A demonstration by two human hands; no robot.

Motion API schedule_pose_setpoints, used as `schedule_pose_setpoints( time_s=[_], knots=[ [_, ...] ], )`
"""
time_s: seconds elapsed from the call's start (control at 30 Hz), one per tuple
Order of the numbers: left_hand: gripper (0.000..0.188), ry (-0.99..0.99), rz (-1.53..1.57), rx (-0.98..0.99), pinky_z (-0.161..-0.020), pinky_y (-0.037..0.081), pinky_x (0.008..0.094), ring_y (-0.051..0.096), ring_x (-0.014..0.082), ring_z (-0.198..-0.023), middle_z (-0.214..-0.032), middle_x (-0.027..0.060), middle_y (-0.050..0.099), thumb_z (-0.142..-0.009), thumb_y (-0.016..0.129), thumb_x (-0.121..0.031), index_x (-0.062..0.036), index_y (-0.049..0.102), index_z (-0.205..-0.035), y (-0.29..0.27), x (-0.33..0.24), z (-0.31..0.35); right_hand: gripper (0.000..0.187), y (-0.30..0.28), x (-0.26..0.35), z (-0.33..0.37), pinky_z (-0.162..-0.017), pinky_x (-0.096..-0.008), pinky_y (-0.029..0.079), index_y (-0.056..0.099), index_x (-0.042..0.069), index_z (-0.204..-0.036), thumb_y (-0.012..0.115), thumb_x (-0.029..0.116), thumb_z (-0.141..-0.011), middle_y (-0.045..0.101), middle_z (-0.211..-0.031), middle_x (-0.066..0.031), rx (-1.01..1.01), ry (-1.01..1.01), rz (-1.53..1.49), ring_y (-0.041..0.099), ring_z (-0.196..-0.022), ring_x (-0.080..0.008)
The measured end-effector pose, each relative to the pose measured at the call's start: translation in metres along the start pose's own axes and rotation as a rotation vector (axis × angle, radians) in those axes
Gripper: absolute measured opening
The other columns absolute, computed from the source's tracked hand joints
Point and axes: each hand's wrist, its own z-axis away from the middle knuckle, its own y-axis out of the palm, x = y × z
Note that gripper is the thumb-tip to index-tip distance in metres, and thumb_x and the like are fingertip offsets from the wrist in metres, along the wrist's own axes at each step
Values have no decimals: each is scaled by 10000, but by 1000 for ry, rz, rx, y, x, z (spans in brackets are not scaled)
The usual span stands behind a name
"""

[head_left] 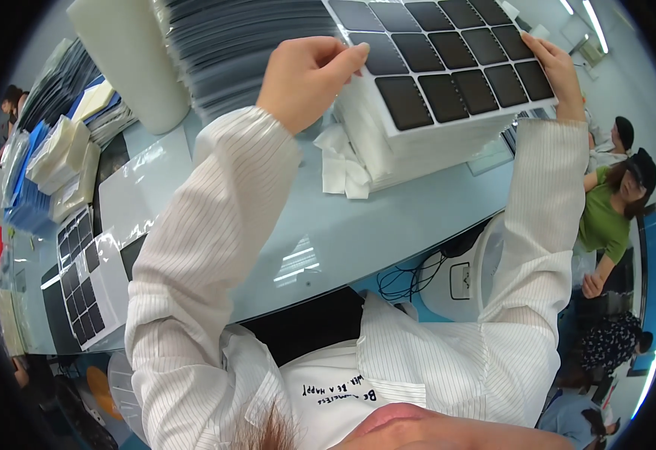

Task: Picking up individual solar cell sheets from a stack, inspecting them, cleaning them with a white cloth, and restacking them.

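A white sheet with rows of black rounded squares [442,97] lies at the top of the view, over a thick stack of white sheets [403,154]. At its left edge, my left hand [309,75] is closed, with thumb and forefinger pinching the border. My right hand [559,71] grips the opposite edge, its fingertips on the top face and the thumb out of sight. Against the stack's near left corner sits a crumpled piece of white tissue [343,166].
A tall pile of dark sheets [230,56] and a white roll [133,64] stand left of the stack. Further left are packed bundles [61,157] and more black-square sheets [80,292] on the glass-topped table [328,247]. A white bin [455,281] stands beyond the edge; people are at right.
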Motion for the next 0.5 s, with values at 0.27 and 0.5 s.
schedule_pose_setpoints(
  time_s=[0.27,0.5],
  knots=[
    [366,-114,-112,41,-564,383,278,466,106,-567,-621,26,561,-833,567,-364,-25,646,-718,12,35,-9,319,1,-67,-42,-552,-197,464,630,-15,-961,621,278,-837,645,-823,-37,149,219,173,590,-627,-76],
    [302,82,-642,162,-489,380,297,492,203,-519,-593,85,531,-814,618,-281,-25,607,-653,-53,23,83,345,1,-87,-44,-566,-189,461,646,-5,-985,644,296,-815,650,-835,-47,142,220,29,591,-648,-88]
  ],
)
